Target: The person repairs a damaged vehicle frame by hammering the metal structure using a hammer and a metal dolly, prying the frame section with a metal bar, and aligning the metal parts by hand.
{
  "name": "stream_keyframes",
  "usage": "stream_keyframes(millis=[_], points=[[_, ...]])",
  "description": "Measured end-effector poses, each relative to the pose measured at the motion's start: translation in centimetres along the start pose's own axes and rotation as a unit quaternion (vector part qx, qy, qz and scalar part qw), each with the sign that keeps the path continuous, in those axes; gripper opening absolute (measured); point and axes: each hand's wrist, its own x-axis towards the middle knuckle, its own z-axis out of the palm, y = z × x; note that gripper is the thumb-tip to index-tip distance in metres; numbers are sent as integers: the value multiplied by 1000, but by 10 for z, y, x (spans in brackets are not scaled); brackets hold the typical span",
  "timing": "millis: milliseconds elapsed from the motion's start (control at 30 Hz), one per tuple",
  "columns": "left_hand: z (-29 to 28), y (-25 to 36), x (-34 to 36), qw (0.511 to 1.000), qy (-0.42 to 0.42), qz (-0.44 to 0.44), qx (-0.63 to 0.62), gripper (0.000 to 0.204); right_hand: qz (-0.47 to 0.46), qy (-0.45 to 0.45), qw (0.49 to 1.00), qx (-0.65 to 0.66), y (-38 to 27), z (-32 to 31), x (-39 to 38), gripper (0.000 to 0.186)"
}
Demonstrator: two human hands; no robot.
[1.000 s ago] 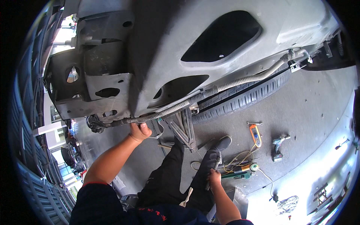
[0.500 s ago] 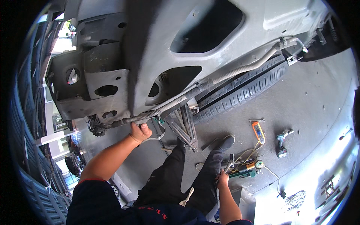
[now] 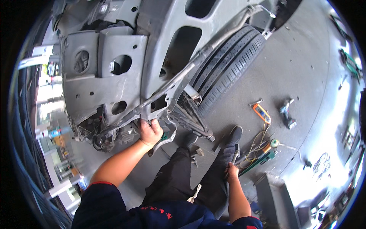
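Note:
In front of me a grey bare car body (image 3: 126,89) stands with its panels, holes and a long wiring harness (image 3: 177,78) exposed. My left hand (image 3: 150,133) is closed on the lower edge of the body's frame rail, thumb upward, its other fingers partly hidden behind the metal. Low beside my right leg, my right hand (image 3: 231,171) grips what looks like a hammer (image 3: 236,151), its head pointing up and away from me. A scissor-shaped metal support (image 3: 196,120) stands under the body, near my left hand.
A black tyre (image 3: 232,65) lies beyond the support. On the floor to the right are an orange multimeter (image 3: 261,113), a cordless drill (image 3: 286,114), a wrench (image 3: 256,102), an angle grinder (image 3: 268,149) with cables, and a grey metal box (image 3: 276,194).
My view has turned toward the left, showing more of the body's end panel. My left hand still grips the frame edge; the right still holds the hammer by my leg.

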Motion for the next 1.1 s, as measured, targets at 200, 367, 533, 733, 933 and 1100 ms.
stream_keyframes(millis=[200, 367, 533, 733, 933, 1100], points=[[-4, 2, 5, 995, 34, 19, -89, 30, -83, 78, 992, 59, 101, 61, 7, 21], [-32, -1, -1, 953, -88, -69, -280, 20, -36, 56, 997, 26, 176, 91, 4, 25], [-61, -12, 6, 882, -189, -90, -423, 33, -94, 111, 976, -163, 250, 110, -18, 32], [-53, -12, 19, 923, -242, 23, -298, 28, -43, 162, 940, -297, 300, 139, -29, 43], [-26, -3, 24, 975, -115, 29, -189, 22, -76, 151, 938, -302, 322, 148, -27, 44], [-16, -3, 14, 987, -57, 18, -147, 23, -66, 151, 957, -238, 335, 150, -14, 44]])
